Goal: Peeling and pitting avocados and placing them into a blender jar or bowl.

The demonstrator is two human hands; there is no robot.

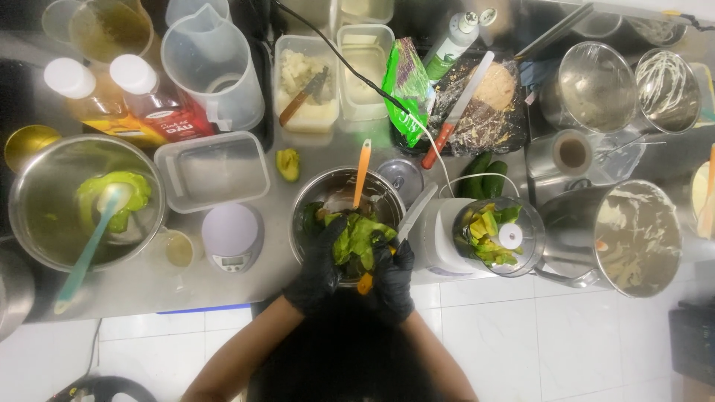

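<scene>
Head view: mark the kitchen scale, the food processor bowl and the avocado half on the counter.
Kitchen scale [232, 231], head view, middle of its round white platform.
Food processor bowl [532, 227], head view, clear right-hand rim.
Avocado half [287, 164], head view, centre of its cut yellow-green face.

Steel counter [298, 152] with bowls [45, 201], scale [232, 237], perhaps chopper [497, 237]

Green avocado pieces [359, 237] heaped in steel bowl [313, 195], counter centre.

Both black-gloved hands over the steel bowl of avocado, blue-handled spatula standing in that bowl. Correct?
Not quite: the head view shows the spatula in that steel bowl has an orange handle. The rest holds: left hand and right hand, black-gloved, over the avocado.
</scene>
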